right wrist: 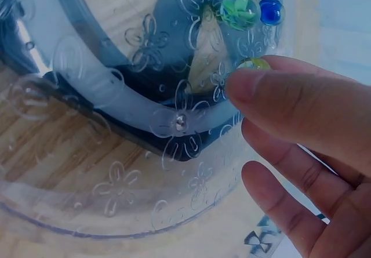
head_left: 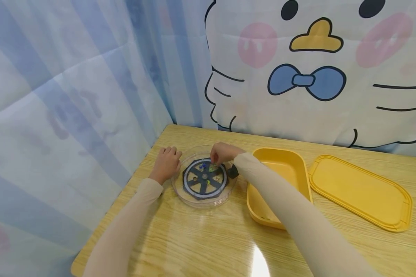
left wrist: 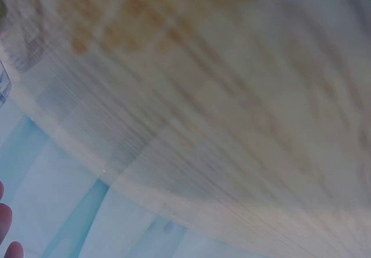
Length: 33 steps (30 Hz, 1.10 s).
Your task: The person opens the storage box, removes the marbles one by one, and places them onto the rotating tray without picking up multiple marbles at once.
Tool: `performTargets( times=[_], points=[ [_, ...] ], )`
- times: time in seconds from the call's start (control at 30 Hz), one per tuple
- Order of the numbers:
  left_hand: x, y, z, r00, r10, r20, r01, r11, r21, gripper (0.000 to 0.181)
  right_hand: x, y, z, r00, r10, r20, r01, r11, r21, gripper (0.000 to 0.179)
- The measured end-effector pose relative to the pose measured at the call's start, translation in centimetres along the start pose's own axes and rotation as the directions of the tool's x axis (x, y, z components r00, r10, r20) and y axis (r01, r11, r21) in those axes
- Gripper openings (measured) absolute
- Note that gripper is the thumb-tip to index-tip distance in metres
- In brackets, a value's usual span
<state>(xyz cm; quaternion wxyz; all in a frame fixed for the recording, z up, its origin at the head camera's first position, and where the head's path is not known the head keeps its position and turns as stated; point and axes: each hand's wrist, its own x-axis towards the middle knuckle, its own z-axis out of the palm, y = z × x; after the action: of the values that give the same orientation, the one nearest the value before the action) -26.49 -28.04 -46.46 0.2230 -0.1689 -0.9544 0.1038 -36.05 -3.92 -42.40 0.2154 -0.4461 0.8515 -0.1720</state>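
Observation:
A clear round dish (head_left: 202,204) with embossed flowers stands on the table, and a dark pattern with a pale ring and spokes (head_left: 203,188) shows through it. My left hand (head_left: 166,163) rests at the dish's left rim; only a few of its fingertips (left wrist: 4,220) appear at the edge of the left wrist view. Over the far right part of the dish, my right hand (head_left: 223,152) pinches a yellowish glass marble (right wrist: 253,64) between thumb and finger. A green marble (right wrist: 239,11) and blue marbles (right wrist: 272,11) lie close beyond it in the right wrist view.
To the right of the dish is a yellow rectangular tub (head_left: 294,169), partly covered by my right sleeve (head_left: 291,207). Its flat yellow lid-like tray (head_left: 362,192) lies further right. Curtains (head_left: 90,96) hang along the table's left and back edges.

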Motion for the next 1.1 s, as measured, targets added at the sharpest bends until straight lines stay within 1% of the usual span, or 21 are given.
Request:
performTargets(
  times=[0.1,0.23,0.43,0.7,0.9,1.1],
  points=[
    [0.0,0.0,0.0,1.0,0.001,-0.007,-0.001,1.0,-0.003,0.011,0.1,-0.1,0.1,1.0,0.018,0.008,-0.018,1.0,0.003,0.013],
    [0.0,0.1,-0.1,1.0,-0.005,0.001,0.005,1.0,-0.002,0.012,0.2,0.0,0.2,0.999,0.032,0.015,-0.032,0.999,-0.006,0.015],
    [-0.1,0.2,-0.4,1.0,-0.007,0.014,0.007,1.0,-0.006,0.011,0.1,-0.1,0.3,1.0,0.012,0.007,-0.012,1.0,-0.017,0.014],
    [-0.1,0.2,-0.5,1.0,-0.007,0.005,0.007,1.0,-0.001,0.012,-0.3,0.1,0.3,1.0,0.001,0.001,-0.001,1.0,-0.01,0.017],
    [0.1,0.3,-0.4,1.0,-0.007,0.006,0.007,1.0,-0.001,0.012,-0.6,0.1,-0.3,0.999,-0.043,-0.014,0.042,0.999,-0.025,0.016],
    [0.0,0.2,-0.2,1.0,-0.009,0.007,0.009,1.0,-0.002,0.012,-1.5,-0.2,-1.4,0.992,-0.113,-0.059,0.112,0.994,-0.016,0.016]
  ],
)
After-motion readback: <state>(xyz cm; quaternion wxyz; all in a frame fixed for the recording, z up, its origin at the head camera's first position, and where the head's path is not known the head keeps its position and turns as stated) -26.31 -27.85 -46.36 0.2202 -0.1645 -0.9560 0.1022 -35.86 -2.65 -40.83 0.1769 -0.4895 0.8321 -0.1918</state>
